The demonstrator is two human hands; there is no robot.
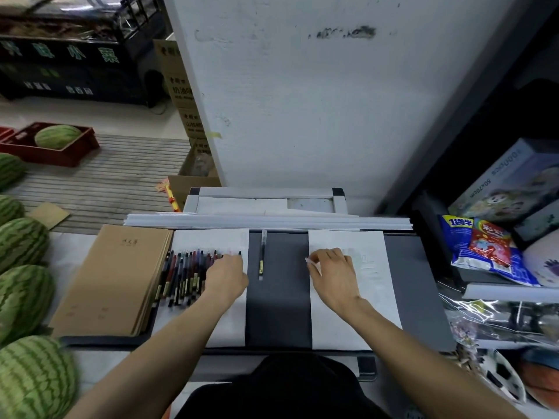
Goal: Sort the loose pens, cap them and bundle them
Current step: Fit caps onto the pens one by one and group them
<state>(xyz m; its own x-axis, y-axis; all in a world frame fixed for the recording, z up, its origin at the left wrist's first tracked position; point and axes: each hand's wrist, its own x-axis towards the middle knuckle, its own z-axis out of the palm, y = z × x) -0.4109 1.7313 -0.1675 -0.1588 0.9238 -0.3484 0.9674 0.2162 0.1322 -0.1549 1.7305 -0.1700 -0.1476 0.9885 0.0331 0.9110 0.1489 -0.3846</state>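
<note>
Notebooks (112, 279) stacked at the table's left edge, not part of the job. Next, the pen row (184, 275) fanned on the left paper sheet (230, 325): thin, light, stiff plastic barrels, smooth and prone to roll, so I'd pinch mid-barrel or sweep several together. Left hand (226, 278) lies palm down over the row's right end, fingers curled onto the pens; can't tell whether it actually grips one. One single pen (262, 255) lies alone on the dark mat (278, 313), between the sheets. Right hand (332, 275) rests on the right paper sheet (378, 297), pinching something small and clear, likely a cap: tiny, slippery, easy to drop.
</note>
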